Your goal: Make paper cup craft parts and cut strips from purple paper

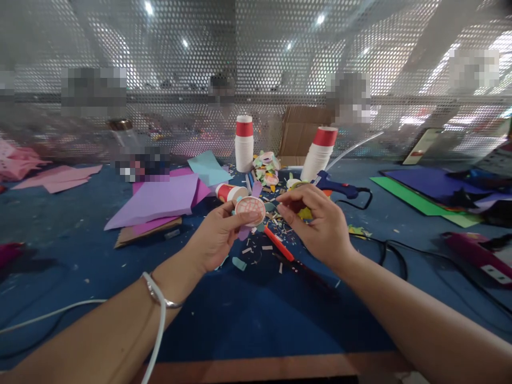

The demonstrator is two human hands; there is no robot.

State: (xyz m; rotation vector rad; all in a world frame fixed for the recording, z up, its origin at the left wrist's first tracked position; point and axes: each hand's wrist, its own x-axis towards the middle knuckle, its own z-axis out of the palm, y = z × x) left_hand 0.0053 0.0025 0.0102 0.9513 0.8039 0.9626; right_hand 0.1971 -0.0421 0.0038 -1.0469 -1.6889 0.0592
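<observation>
My left hand (218, 232) grips a round paper disc (250, 211) with orange lines scribbled over its pale face, the thumb lying across it. Coloured paper petals stick out around the disc's edge: lilac ones above and below, and a dark green petal (269, 206) on the right. Close to that green petal, my right hand (318, 221) has thumb and forefinger in a pinch. Whatever sits between those fingertips is too small to make out. Below the hands lie scissors with an orange-red part (279, 243) and scattered paper scraps (239, 263).
Two stacks of white-and-red paper cups (244, 149) (318, 157) stand behind, with a lying cup (230, 193). A blue glue gun (338, 186) rests right of centre. Lilac paper sheets (156, 200) lie left, green sheets (416, 200) right. Black cable (394, 250) crosses the blue table (280, 325).
</observation>
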